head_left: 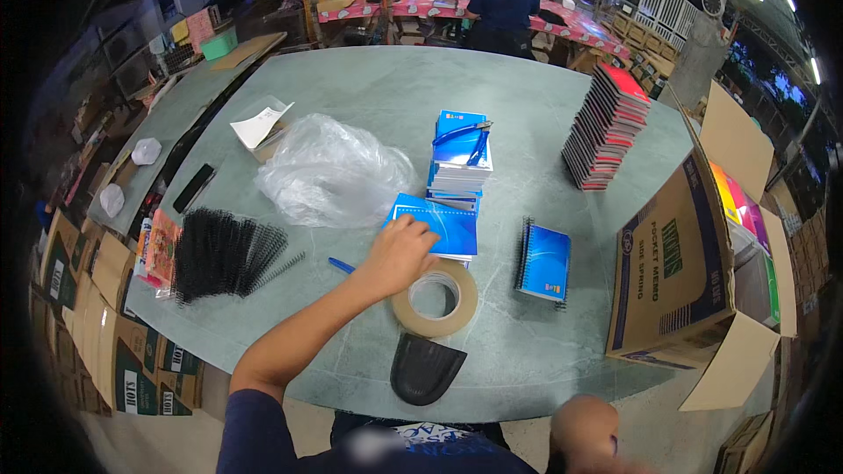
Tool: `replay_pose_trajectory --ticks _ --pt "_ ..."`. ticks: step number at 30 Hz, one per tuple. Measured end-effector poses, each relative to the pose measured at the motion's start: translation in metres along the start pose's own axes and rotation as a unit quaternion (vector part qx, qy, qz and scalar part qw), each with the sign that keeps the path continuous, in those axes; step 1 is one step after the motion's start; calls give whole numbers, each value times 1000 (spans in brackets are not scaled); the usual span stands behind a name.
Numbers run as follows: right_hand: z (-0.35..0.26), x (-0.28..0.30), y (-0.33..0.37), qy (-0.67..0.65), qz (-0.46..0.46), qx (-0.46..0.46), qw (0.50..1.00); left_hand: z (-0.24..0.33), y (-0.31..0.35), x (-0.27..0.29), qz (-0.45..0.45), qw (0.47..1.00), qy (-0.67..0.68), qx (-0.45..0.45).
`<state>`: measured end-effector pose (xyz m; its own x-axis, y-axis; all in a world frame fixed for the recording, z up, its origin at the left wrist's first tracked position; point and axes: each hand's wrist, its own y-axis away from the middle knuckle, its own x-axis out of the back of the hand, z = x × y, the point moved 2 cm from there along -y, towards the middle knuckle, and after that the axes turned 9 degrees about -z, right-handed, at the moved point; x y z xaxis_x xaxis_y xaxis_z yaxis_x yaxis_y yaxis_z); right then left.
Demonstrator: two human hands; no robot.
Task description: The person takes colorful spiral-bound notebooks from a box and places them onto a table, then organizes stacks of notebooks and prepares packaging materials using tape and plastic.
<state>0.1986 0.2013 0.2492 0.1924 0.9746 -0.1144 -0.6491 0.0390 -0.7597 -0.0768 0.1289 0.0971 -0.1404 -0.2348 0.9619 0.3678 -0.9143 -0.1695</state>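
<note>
My left hand (401,254) is closed on the near left edge of a blue-covered notepad (439,223) with a row of punched holes; its thumb is hidden. The pad lies tilted at the near end of a stack of blue pads (463,177), topped by blue-handled pliers (479,142). Just nearer me sit a roll of tape (401,307) and a flat black rounded piece (425,370). My right hand (615,463) is low at the bottom edge, smeared and partly cut off, so its fingers cannot be made out. A coil-bound blue notebook (544,263) lies to the right.
Black spiral coils (224,254) lie at the left, near a phone (194,188) and a blue pen (342,265). Behind them rests a clear plastic bag (329,171). A tall stack of red notebooks (606,127) and an open carton (672,268) stand right. Another person (505,4) is at a far table.
</note>
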Motion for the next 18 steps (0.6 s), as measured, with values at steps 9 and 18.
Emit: replay_pose_trajectory --ticks 9,18 --pt "-4 -37 4 -207 86 -203 953 0 36 -21 34 997 -66 10" --pt "-11 -8 53 47 -223 -462 857 -11 41 -16 73 997 10 29"
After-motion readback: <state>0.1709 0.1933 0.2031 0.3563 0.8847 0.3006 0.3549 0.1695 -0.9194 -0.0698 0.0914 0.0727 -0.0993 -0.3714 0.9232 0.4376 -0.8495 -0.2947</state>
